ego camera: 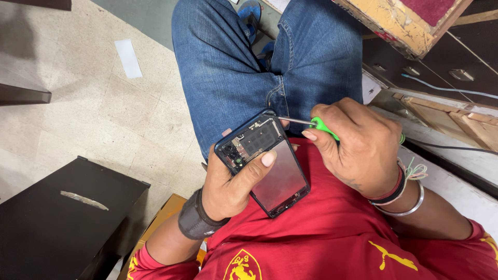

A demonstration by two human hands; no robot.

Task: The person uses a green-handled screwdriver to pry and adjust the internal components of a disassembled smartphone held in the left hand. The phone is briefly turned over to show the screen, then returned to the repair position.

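A pale tiled floor (104, 114) lies below us, with a dark box (57, 218) at lower left and a worn wooden counter (456, 119) along the right side. We sit with blue jeans (233, 67) over our knees and a red shirt (321, 233) in the foreground.

Our left hand (233, 181) is closed around an opened smartphone (264, 161), held in the air above our lap rather than resting on anything. The thumb presses across its exposed back near the upper end, and the fingers wrap the far edge from beneath. The rear cover is off, so the circuit area and camera module show at the top, with a smooth grey plate below.

Our right hand (358, 145) is shut on a small screwdriver (311, 123) with a green handle; its thin metal shaft points to the phone's upper right corner and appears to touch it.

We judge the phone light, stiff and fragile, its bare parts easily damaged and the grey plate likely slippery. It is best held by the side frame, away from the exposed board.
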